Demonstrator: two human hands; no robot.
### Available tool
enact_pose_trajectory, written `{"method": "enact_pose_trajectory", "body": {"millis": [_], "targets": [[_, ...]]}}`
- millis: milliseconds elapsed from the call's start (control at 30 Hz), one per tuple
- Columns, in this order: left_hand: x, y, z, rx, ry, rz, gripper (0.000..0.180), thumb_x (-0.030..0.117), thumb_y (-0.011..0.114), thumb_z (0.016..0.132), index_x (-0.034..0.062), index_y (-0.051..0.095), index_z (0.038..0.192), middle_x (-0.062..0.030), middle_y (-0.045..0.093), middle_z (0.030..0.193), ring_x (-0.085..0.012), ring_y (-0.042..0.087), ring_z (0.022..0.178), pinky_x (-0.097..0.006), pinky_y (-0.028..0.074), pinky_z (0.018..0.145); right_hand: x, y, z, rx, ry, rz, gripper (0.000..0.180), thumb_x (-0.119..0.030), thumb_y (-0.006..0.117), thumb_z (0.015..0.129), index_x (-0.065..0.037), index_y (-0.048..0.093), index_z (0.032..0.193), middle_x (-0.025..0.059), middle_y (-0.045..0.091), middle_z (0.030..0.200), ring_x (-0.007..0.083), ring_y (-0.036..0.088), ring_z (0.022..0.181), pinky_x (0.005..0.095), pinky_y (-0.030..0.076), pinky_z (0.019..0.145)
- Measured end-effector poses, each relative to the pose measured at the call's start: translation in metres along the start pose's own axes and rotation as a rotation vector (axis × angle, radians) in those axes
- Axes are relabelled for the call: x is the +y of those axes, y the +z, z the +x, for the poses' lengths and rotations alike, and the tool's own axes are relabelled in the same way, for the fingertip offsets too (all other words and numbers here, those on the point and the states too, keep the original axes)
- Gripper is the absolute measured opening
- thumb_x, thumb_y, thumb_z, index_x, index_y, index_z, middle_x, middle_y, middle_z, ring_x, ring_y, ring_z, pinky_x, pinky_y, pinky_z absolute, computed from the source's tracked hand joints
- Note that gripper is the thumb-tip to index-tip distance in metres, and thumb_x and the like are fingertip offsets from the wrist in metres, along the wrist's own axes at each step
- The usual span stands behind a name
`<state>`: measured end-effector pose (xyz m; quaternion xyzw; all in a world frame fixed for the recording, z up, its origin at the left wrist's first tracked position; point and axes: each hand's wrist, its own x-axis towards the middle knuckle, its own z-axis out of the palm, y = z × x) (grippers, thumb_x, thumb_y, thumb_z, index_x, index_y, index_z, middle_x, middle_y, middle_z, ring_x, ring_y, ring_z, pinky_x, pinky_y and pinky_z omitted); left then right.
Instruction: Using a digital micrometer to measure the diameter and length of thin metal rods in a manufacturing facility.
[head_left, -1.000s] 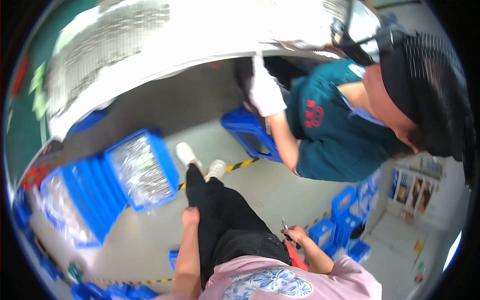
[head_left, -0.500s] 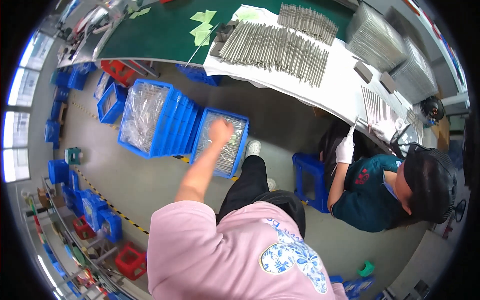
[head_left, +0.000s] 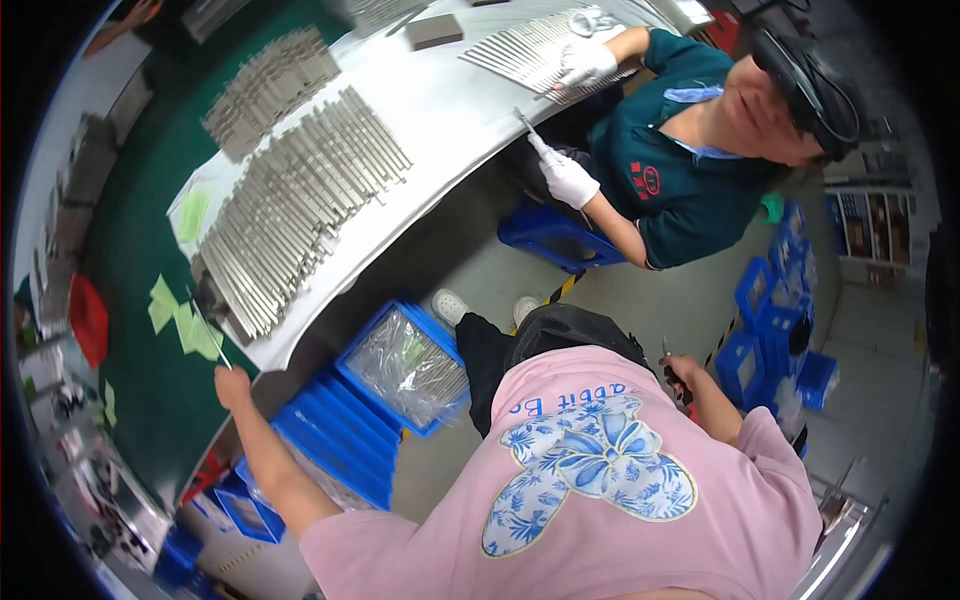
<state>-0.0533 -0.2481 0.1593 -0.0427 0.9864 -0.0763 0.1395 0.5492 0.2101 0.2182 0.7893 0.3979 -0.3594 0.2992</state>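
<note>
At the table's near edge, my left hand [head_left: 232, 388] is closed round the end of a thin metal rod [head_left: 212, 332], whose far part reaches over the green tabletop beside pale green paper slips [head_left: 196, 332]. Low at my right side, my right hand [head_left: 682, 372] grips a hand tool [head_left: 666, 346] with a slim metal tip and a dark and red handle; its exact kind is hard to make out. Many slender metal bars [head_left: 300, 205] lie in a row on a white cloth [head_left: 440, 130]. Below them, a blue crate [head_left: 345, 362] holds similar bars under clear plastic film.
Stacked blue crates [head_left: 335, 430] stand beside the film-covered one. On the right, a seated co-worker [head_left: 670, 150] in white gloves holds a slim metal piece [head_left: 525, 122] above the table edge, near a blue stool [head_left: 560, 240]. More bars [head_left: 270, 90] lie farther back.
My view has swung toward the right. My left hand has left the film-covered crate and moved to the rod at the table edge. My right hand with the tool has come into view.
</note>
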Motion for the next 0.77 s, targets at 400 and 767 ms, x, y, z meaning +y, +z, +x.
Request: {"method": "enact_pose_trajectory", "body": {"millis": [400,767], "targets": [[-0.047,-0.017,-0.01,-0.485,0.046,-1.264,0.01,0.019,0.047,0.082,0.0106,0.047,0.078,0.0049,0.04,0.059,-0.0024,0.032,0.043,-0.016,0.024,0.036,-0.008,0.014,-0.006,0.005,-0.083,-0.086,0.03,-0.029,0.059,0.065,-0.002,0.05,0.056,0.0101,0.052,0.048,0.0147,0.042,0.031,0.0276,0.034,0.03],[0.075,-0.051,-0.299,-0.253,0.618,-2.358,0.023,0.008,0.053,0.077,0.0041,0.042,0.097,-0.0112,0.052,0.091,-0.0186,0.049,0.075,-0.028,0.039,0.064,-0.011,-0.026,0.009,0.133,-0.887,-0.411,0.033,-0.034,0.058,0.066,-0.001,0.058,0.067,0.0091,0.056,0.055,0.0189,0.05,0.04,0.0298,0.041,0.041]]}}
